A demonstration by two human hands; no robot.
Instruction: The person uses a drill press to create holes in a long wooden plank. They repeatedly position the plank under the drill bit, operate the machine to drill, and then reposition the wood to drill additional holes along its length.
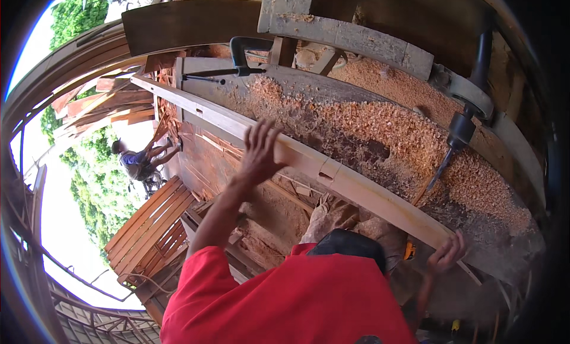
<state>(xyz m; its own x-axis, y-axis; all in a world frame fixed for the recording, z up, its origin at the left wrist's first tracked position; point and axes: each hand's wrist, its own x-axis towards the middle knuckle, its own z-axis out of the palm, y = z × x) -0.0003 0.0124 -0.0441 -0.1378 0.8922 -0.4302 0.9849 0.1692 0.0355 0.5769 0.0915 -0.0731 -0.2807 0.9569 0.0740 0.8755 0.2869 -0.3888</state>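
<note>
A long, pale wooden beam [356,179] with several mortise slots lies diagonally across the near edge of a round-edged worktable. My left hand [260,154] rests on the beam left of its middle, fingers spread. At the beam's lower right end, my right hand [447,252] is closed around the wood. A drill bit [438,170] in a dark chuck [461,130] stands beyond the beam, nearer my right hand. Wood chips [378,125] cover much of the tabletop [476,255]. The slot [326,176] between my hands is marked by lines across the beam.
A dark C-clamp [240,54] grips the table's far edge. A thick, curved grey frame [356,36] runs behind it. Stacked boards [107,103] and a slatted wooden piece [147,228] are at left, near another person [140,159]. A yellow-orange tape measure [409,250] is below the beam.
</note>
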